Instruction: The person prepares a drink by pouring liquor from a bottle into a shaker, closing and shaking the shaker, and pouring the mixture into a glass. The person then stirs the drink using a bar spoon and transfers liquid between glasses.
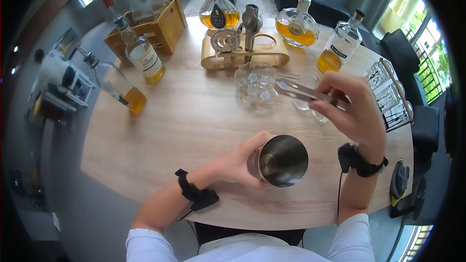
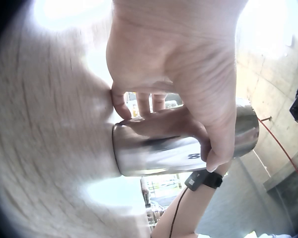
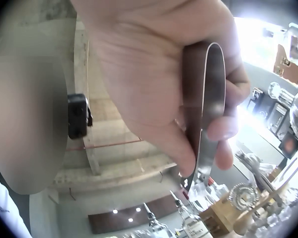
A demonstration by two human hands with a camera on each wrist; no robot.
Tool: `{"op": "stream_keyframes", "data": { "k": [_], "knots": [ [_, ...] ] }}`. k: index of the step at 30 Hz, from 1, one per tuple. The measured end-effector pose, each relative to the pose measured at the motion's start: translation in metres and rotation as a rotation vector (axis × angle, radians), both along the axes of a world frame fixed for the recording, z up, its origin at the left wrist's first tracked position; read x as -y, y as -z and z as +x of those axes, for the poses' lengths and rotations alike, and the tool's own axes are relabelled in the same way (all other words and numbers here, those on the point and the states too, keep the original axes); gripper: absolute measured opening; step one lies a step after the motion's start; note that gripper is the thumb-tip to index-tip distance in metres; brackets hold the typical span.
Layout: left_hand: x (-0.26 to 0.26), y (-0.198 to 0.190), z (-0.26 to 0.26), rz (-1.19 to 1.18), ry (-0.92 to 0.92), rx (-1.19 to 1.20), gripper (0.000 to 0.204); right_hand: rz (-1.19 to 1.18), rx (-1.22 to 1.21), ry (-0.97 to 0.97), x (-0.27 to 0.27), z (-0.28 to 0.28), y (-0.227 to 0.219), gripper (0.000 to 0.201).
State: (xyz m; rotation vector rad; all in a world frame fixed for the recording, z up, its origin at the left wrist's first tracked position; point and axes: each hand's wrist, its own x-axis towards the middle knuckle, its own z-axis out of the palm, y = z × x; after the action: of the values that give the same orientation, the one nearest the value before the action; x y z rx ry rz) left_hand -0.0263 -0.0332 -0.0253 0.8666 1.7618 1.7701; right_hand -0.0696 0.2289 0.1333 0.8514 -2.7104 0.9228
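Observation:
My left hand (image 1: 240, 162) grips a metal shaker tin (image 1: 286, 160) around its side. The tin stands on the table with its wide mouth up, and no ice shows inside. In the left wrist view, the thumb and fingers wrap the polished wall of the tin (image 2: 156, 153). My right hand (image 1: 352, 106) pinches steel tongs (image 1: 310, 92) between thumb and fingers. The tongs' tips are at the right side of a clear glass bowl of ice cubes (image 1: 257, 87). The right wrist view shows the bent end of the tongs (image 3: 213, 74) under the palm.
A wooden stand (image 1: 213, 60) behind the bowl holds a strainer (image 1: 225, 41) and a metal squeezer (image 1: 251, 24). Liquor bottles (image 1: 145, 58) stand left and at the back, near a wooden crate (image 1: 170, 29). Clear glassware (image 1: 318, 111) sits under the right hand; a glass rack (image 1: 388, 92) is at right.

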Motion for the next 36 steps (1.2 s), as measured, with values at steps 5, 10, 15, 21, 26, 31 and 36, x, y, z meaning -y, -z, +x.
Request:
{"op": "stream_keyframes", "data": {
  "k": [5,10,15,21,26,31,36],
  "knots": [
    [-0.002,0.006,0.0,0.056,-0.002,0.044,0.09,0.044,0.121,-0.319,-0.017,0.029,-0.019,0.023],
    [0.0,0.005,-0.001,0.042,0.015,-0.031,0.09,0.227,0.132,-0.436,-0.012,0.028,-0.015,0.024],
    [0.0,0.006,-0.002,0.047,0.011,-0.062,0.092,0.209,0.202,-0.413,-0.012,0.025,-0.012,0.027],
    [0.001,0.008,-0.001,0.073,-0.002,-0.069,0.091,0.082,0.193,-0.422,-0.013,0.016,-0.013,0.026],
    [0.002,0.006,-0.005,0.063,0.007,-0.078,0.09,-0.063,0.0,-0.084,0.01,-0.003,0.019,0.023],
    [0.006,0.005,-0.003,-0.026,-0.003,-0.108,0.094,-0.048,-0.025,-0.19,0.025,-0.04,0.066,0.022],
    [0.007,0.004,-0.003,-0.029,0.003,-0.145,0.095,0.046,0.045,-0.055,0.034,-0.063,0.082,0.026]
  ]
}}
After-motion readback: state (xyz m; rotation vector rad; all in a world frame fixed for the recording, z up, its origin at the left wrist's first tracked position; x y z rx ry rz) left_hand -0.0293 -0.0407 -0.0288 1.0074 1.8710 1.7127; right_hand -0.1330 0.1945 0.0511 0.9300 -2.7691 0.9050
